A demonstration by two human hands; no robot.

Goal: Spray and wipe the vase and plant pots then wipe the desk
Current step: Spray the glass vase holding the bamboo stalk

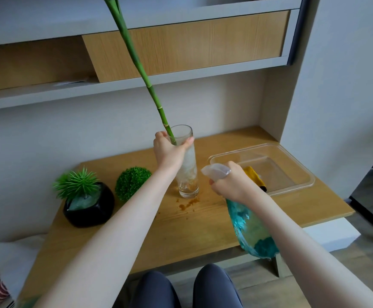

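A tall clear glass vase (pixel 187 174) stands upright on the wooden desk (pixel 181 236), with a long green bamboo stem (pixel 136 61) leaning out of it to the upper left. My left hand (pixel 170 150) grips the vase near its rim. Just right of the vase, my right hand (pixel 232 182) holds a spray bottle (pixel 251 230) with a white nozzle that points at the vase and a body of blue liquid. A black pot with a spiky green plant (pixel 87 203) and a round green ball plant (pixel 132 182) sit to the left.
A clear plastic tray (pixel 292 172) at the desk's right holds a yellow cloth (pixel 253 175). Brown crumbs (pixel 187 204) lie on the desk by the vase's base. Shelves run overhead. My knees are below the front edge.
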